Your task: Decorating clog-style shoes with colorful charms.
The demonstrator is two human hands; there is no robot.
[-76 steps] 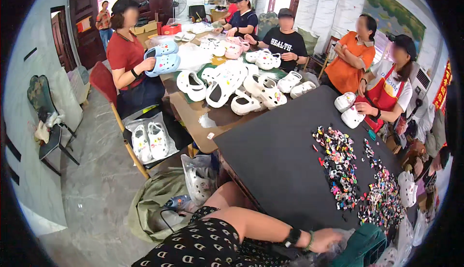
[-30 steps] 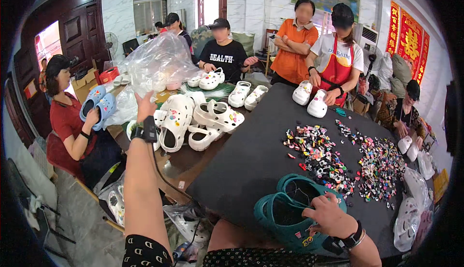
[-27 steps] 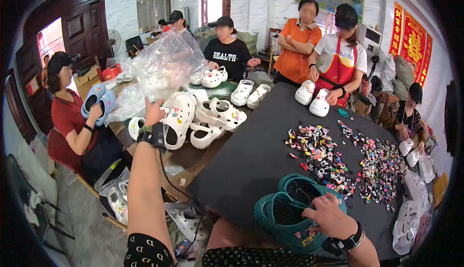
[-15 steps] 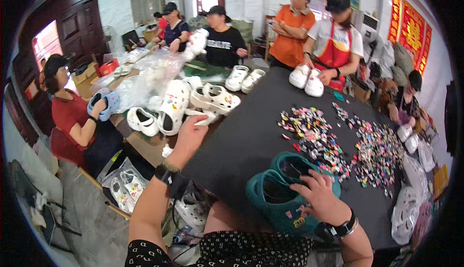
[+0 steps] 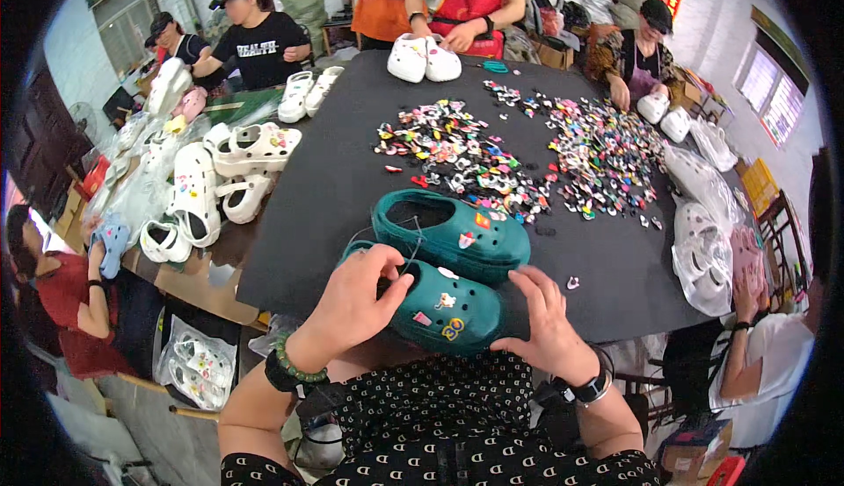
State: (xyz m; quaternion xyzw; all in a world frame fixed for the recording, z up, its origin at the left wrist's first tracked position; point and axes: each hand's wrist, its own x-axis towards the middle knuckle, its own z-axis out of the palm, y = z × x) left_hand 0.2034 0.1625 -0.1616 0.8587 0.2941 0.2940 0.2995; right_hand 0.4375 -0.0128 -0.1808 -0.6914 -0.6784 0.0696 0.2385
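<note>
A pair of dark green clogs lies side by side at the table's near edge, toes to the right. Small charms dot the far clog (image 5: 488,240) and the near clog (image 5: 475,297). From the far clog's opening a thin cord (image 5: 419,233) runs to the fingertips of my left hand (image 5: 347,306), which are pinched together over the near clog's heel end. Whether those fingers also touch the clog is hard to see. Beside the near clog's toe is my right hand (image 5: 549,332), open, thumb and fingers spread around the toe end.
Loose colourful charms (image 5: 607,152) lie in heaps on the black tabletop (image 5: 308,187). White clogs (image 5: 198,192) crowd a lower table at left; bagged white clogs (image 5: 703,249) line the right edge. Across the table, a person in a red apron (image 5: 466,3) handles white clogs (image 5: 424,60). Other people sit around.
The view has swung right. The green clogs have turned from toes toward me to toes rightward. My left hand has come onto the near clog's heel; my right hand has shifted to its toe.
</note>
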